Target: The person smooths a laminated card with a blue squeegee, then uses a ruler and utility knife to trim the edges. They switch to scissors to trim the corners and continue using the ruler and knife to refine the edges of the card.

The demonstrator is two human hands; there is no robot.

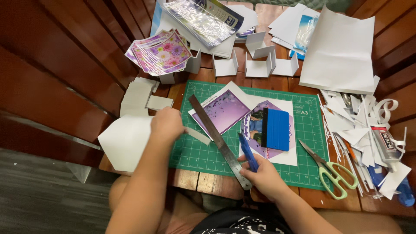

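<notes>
Head view: a blue-handled craft knife [248,152] is gripped in the closed right hand [263,177], just beside a long steel ruler [219,141] laid on the green cutting mat [197,156]. A white paper strip [197,135] at the mat's left edge is pinched by the left hand [167,125]. Green-handled scissors [331,170] are seen at the mat's right corner.

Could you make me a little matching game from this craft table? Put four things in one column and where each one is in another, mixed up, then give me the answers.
Things:
1. blue squeegee
2. green-handled scissors
3. steel ruler
4. blue craft knife

Places:
A. held in the right hand
B. lying slantwise across the green cutting mat, between the two hands
C. resting on a purple print in the middle of the mat
D. at the mat's right edge, beside the white paper scraps

Pairs: 1-C, 2-D, 3-B, 4-A
</notes>
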